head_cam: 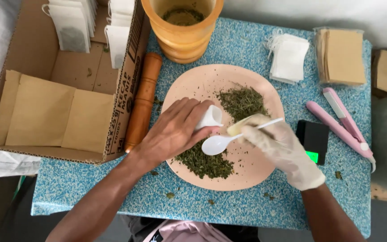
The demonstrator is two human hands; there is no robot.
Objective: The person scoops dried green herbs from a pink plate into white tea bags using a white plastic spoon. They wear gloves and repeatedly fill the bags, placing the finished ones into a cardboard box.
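Both forearms reach in from the near edge of the tabletop. The bare left hand (173, 132) curls palm-down, fingers closed in a grip. The gloved right hand (279, 148) pinches, fingers pointing left toward it.

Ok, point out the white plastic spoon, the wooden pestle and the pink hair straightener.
white plastic spoon (213, 144), head view, on its bowl.
wooden pestle (143, 101), head view, mid-shaft.
pink hair straightener (340, 122), head view, between its arms' midpoints, on the upper arm.

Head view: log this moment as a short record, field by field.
left hand: bare, holds a small white bag over the plate
right hand: gloved, holds a white plastic spoon
plate: pink, two heaps of dried green herb
table: blue speckled
behind plate: yellow mortar, wooden pestle
right of plate: small scale, pink sealer
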